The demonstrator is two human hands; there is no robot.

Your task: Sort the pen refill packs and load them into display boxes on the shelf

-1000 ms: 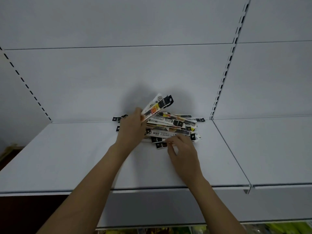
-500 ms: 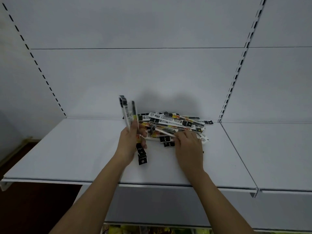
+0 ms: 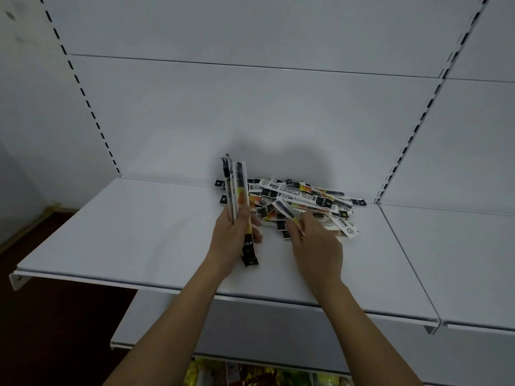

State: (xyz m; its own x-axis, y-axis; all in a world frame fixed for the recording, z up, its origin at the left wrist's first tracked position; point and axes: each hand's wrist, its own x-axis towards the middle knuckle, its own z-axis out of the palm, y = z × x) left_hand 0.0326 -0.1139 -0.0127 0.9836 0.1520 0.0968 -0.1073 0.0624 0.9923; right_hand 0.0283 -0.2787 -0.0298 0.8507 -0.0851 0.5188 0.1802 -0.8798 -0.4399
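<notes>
White shelf [image 3: 139, 229] carries the refill pile [image 3: 306, 199] just beyond both hands' fingers. Left hand [image 3: 234, 240] clamps upright packs [image 3: 237, 188]; right hand [image 3: 317, 243] pinches one pack [image 3: 287, 208] off the pile.

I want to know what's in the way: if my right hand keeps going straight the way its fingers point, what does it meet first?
The right hand, already pinching one refill pack, points up and left into the pile of packs. It would likely meet those packs first, then the shelf's back panel; depth is hard to judge.
</notes>
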